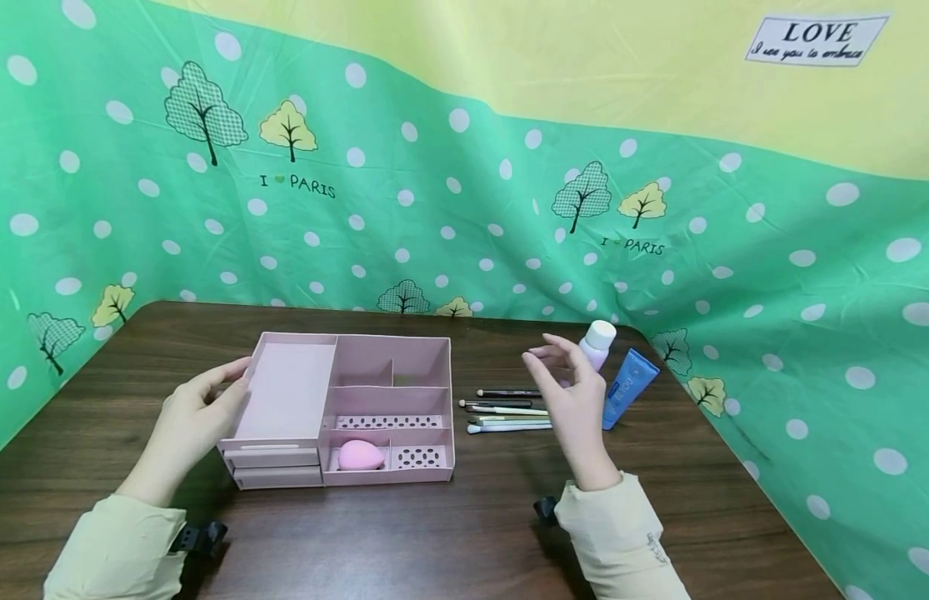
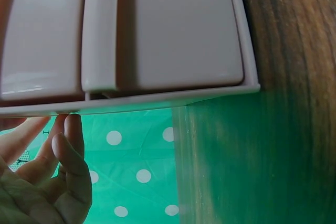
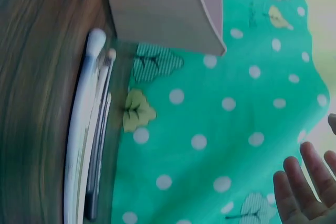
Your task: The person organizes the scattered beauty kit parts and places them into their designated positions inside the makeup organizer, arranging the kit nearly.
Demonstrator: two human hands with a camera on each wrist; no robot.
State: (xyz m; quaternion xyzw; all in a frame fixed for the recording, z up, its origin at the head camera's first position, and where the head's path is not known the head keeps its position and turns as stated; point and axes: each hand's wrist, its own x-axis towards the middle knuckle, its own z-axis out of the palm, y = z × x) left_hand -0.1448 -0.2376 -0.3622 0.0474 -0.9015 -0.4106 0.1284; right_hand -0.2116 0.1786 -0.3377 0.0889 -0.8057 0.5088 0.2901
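Note:
A pink desktop organizer [image 1: 290, 385] stands on the table, with two small drawers [image 2: 178, 30] at its front left. My left hand [image 1: 181, 421] touches the organizer's left side wall, and its fingertips press that wall in the left wrist view. Inside a front compartment lies a pink makeup sponge [image 1: 361, 456]. To the right of the organizer, my right hand [image 1: 576, 408] hovers with loosely bent fingers and nothing in them. Below and left of that hand lie several makeup brushes [image 1: 509, 428]. Partly hidden behind it are a white-capped bottle [image 1: 601, 335] and a blue tube [image 1: 631, 385].
The brown wooden table [image 1: 404, 542] has a green polka-dot cloth [image 1: 404, 167] hanging behind it and at its sides. Dividers split the organizer's right half into several compartments, some with perforated inserts [image 1: 417, 457].

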